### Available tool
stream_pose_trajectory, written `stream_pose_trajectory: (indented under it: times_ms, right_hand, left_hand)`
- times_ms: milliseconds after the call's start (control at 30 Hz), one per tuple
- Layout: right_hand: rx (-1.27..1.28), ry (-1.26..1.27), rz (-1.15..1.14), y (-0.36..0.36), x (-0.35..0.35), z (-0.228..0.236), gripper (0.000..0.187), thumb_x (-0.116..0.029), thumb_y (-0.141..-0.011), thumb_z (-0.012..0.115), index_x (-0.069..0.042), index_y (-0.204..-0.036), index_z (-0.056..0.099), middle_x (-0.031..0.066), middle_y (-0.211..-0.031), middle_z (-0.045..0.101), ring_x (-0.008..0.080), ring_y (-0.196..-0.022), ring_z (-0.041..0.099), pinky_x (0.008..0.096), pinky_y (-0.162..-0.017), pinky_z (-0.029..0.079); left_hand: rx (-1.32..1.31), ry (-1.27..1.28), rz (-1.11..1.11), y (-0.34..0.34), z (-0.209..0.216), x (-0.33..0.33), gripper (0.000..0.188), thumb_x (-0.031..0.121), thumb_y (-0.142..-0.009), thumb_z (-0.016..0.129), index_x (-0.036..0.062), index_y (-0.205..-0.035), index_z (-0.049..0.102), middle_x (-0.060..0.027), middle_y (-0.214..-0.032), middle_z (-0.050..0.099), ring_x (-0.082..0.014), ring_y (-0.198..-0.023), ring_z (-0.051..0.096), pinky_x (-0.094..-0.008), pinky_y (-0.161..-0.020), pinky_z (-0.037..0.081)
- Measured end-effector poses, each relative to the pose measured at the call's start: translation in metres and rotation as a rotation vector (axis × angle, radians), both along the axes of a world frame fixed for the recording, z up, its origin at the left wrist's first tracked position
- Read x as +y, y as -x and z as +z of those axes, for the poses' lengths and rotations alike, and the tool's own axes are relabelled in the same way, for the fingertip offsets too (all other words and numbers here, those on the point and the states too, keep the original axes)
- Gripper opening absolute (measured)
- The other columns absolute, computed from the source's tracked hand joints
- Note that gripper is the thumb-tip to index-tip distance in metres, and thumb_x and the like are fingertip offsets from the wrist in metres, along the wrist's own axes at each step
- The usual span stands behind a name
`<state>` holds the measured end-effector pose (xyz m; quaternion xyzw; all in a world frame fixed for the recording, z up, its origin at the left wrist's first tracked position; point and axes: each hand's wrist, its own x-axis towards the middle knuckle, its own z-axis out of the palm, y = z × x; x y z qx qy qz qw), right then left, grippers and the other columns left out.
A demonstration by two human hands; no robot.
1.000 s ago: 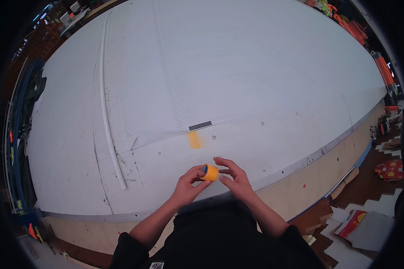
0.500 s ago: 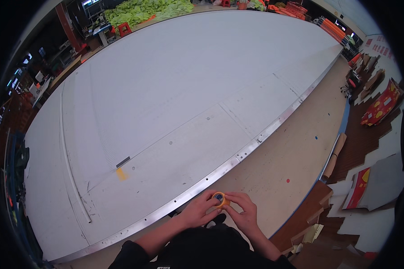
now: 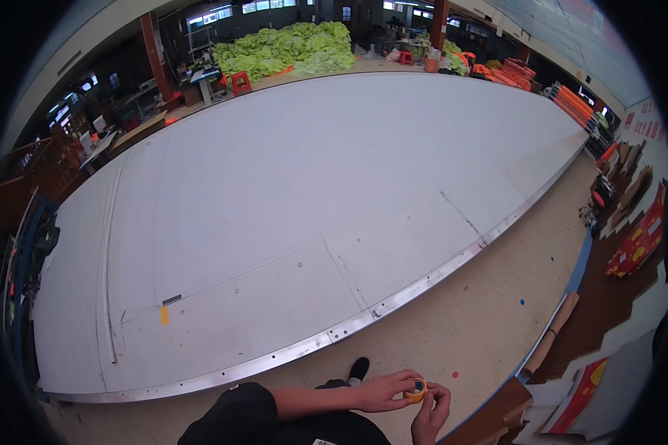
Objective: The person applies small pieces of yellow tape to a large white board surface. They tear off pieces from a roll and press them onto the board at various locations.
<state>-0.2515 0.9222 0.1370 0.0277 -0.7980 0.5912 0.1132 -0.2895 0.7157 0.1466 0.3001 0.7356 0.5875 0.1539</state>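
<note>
In the head view, we see the roll of yellow tape (image 3: pixel 416 397) between the fingertips of both hands. The fingers of the left hand (image 3: pixel 382 391) are clamped on its near-left side; those of the right hand (image 3: pixel 432 412) are curled at its right edge, and we cannot tell whether they grip or merely touch it.

We judge the roll light and firm, not fragile, its face smooth and its loose end sticky; we would hold it by the rim or through the core, keeping fingertips off the adhesive. Well left of the fingers, a yellow patch (image 3: pixel 165 315) lies on the big white table (image 3: pixel 289 193). We cannot make out the tape's free end; the fingers cover part of the roll, and the right forearm is cut off below them.
</note>
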Motion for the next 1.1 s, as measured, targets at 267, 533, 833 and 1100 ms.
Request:
stream_pose_trajectory:
  times_ms: [267, 533, 833, 1100]
  right_hand:
    - [-0.160, -0.332, -0.215, 0.153, 0.117, 0.007, 0.024, -0.020, -0.114, 0.062, 0.002, -0.121, 0.065, 0.0177, -0.117, 0.068, 0.0326, -0.109, 0.067, 0.0434, -0.101, 0.054]
    - [-0.207, 0.117, -0.018, 0.322, 0.205, 0.027, 0.047, -0.011, -0.110, 0.072, 0.000, -0.152, 0.057, 0.0052, -0.115, 0.065, 0.0157, -0.105, 0.061, 0.0308, -0.095, 0.052]
    - [-0.280, 0.054, 0.527, 0.521, 0.246, 0.011, 0.025, -0.003, -0.110, 0.061, 0.000, -0.135, 0.062, 0.0066, -0.106, 0.067, 0.0137, -0.099, 0.064, 0.0294, -0.093, 0.053]
    - [-0.072, -0.123, 0.876, 0.593, 0.219, 0.022, 0.024, -0.005, -0.111, 0.057, 0.000, -0.133, 0.066, 0.0086, -0.102, 0.067, 0.0152, -0.093, 0.065, 0.0323, -0.087, 0.055]
  left_hand:
    - [-0.120, -0.043, -0.026, 0.183, -0.028, 0.129, 0.040, 0.031, -0.110, 0.063, 0.0028, -0.138, 0.060, -0.0145, -0.129, 0.053, -0.0281, -0.107, 0.067, -0.0387, -0.096, 0.055]
    - [-0.031, -0.005, 0.020, 0.337, -0.004, 0.208, 0.032, 0.030, -0.111, 0.063, 0.0000, -0.121, 0.064, -0.0147, -0.123, 0.056, -0.0293, -0.101, 0.069, -0.0385, -0.086, 0.055]
    - [0.057, -0.031, 0.518, 0.418, -0.050, 0.261, 0.030, 0.031, -0.109, 0.067, 0.0010, -0.116, 0.065, -0.0149, -0.131, 0.057, -0.0300, -0.101, 0.065, -0.0398, -0.087, 0.055]
    - [-0.093, 0.210, 1.049, 0.419, -0.002, 0.258, 0.034, 0.034, -0.107, 0.072, 0.0013, -0.105, 0.065, -0.0157, -0.121, 0.057, -0.0303, -0.098, 0.064, -0.0405, -0.083, 0.055]
